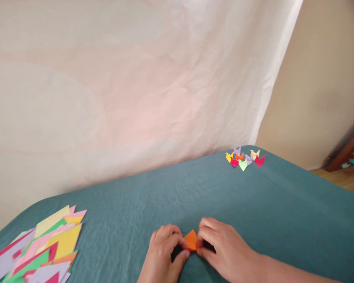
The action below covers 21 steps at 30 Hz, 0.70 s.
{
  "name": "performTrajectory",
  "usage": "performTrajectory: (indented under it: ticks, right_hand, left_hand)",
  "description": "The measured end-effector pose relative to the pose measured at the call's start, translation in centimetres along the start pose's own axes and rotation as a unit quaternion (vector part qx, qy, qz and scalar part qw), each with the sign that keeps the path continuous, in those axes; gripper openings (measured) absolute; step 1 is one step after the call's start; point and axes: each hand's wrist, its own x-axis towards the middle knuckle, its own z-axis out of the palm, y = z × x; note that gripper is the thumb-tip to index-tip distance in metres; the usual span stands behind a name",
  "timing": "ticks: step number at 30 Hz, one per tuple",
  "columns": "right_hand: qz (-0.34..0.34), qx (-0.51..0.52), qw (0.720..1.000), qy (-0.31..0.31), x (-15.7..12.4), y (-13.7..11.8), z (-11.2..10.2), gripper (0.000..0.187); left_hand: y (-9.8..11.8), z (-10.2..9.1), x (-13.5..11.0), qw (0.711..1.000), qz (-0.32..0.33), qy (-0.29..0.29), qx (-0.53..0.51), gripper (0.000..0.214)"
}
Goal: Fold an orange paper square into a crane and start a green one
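Observation:
Between my two hands is a small folded piece of orange paper (191, 240), its pointed top facing away from me. My left hand (167, 247) pinches its left edge between thumb and fingers. On the other side, my right hand (221, 247) pinches the right edge the same way. Fingertips hide the paper's side corners. Both hands rest low over the green-blue cloth at the front of the table.
A loose pile of coloured paper sheets (59, 239) lies at the left. Several small folded paper birds (243, 165) stand grouped near the far right corner of the cloth-covered table (129, 212). Behind it hangs a pale curtain (135, 86).

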Motion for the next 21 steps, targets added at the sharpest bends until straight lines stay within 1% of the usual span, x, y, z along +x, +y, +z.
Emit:
performTrajectory:
  ticks: [3,10,13,18,21]
  right_hand:
    - [0.002,0.004,1.000,-0.002,-0.03,0.01,0.07,0.010]
    - [0.014,-0.012,1.000,-0.003,0.03,-0.08,0.25,0.005]
    - [0.016,-0.010,1.000,-0.003,0.13,-0.06,0.26,0.006]
    - [0.017,-0.007,1.000,-0.003,0.10,0.06,0.28,0.006]
    - [0.013,-0.012,1.000,0.005,-0.02,0.19,0.45,0.008]
  left_hand:
    - [0.04,-0.08,0.09,1.000,-0.003,-0.007,0.001,0.009]
    - [-0.24,-0.10,-0.07,0.999,0.029,-0.005,0.016,0.008]
    - [-0.29,-0.11,-0.09,1.000,0.020,-0.006,0.020,0.007]
    - [-0.18,-0.16,-0.02,1.000,-0.009,-0.024,0.015,0.006]
    - [-0.12,-0.08,-0.04,1.000,-0.018,-0.019,0.010,0.005]
